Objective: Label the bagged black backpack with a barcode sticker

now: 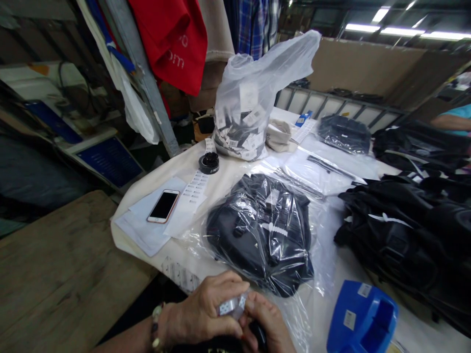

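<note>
Close to my body, my left hand (pixel 202 311) is closed on a small shiny clear-and-white item (pixel 232 305) with printed marks, pinched between thumb and fingers. Against it, my right hand (pixel 270 321) is closed too, its fingertips meeting the item's right end. A smooth black object (pixel 258 335), only partly visible, shows under the right fingers; its kind is hidden. Just beyond both hands lies a black bag (pixel 257 230) in a clear plastic sleeve, flat on the white-covered table (pixel 143 184).
A phone (pixel 164 206) rests on papers, near a black tape roll (pixel 208 163) and a label sheet (pixel 195 189). Behind stands a plastic sack (pixel 241 108) of tags. On the right are a blue plastic holder (pixel 362 318) and piled black bags (pixel 401 240).
</note>
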{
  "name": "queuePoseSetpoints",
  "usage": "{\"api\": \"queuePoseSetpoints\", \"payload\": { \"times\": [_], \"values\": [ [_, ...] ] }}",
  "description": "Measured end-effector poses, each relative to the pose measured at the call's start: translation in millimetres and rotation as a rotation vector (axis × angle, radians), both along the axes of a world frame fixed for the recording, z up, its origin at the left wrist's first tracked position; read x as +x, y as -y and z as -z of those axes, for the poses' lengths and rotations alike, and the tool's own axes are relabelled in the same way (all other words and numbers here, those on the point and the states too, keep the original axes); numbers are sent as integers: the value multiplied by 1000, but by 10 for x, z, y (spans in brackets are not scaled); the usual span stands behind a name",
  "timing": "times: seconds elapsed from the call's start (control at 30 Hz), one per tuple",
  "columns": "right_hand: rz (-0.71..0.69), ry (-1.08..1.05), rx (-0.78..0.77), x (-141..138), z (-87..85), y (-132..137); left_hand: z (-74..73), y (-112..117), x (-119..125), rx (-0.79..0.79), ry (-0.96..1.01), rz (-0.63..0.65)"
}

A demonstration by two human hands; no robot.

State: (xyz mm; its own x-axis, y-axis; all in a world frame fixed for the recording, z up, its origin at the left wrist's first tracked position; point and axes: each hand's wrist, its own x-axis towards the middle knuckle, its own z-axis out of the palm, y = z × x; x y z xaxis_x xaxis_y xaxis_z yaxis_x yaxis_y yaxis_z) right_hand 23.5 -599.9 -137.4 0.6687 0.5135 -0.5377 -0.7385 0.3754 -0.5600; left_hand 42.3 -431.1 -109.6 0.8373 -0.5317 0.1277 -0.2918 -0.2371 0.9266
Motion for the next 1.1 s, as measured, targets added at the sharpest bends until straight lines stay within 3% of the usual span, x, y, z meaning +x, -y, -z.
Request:
{"api": "queuePoseSetpoints", "payload": {
  "times": [0.27, 0.47, 0.67, 0.77, 0.9, 1.1],
  "values": [
    [-13, 98, 42, -60, -10, 48, -107, 33, -4, 5, 42, 98],
    [-30, 128, -22, -73, -23, 38, -75, 28, 3, 26, -6, 153],
    [-73, 131, -199, -18, -137, 90, -102, -14, 39, -2, -148, 219],
    [-48, 174, -274, -5, -199, 128, -146, -24, 60, -16, -263, 182],
    [81, 465, -467, -2, -210, 184, -177, -22, 83, 12, -282, 134],
    [-32, 1090, -495, 91, -219, 283, -132, -24, 75, -11, -373, 144]
  ]
}}
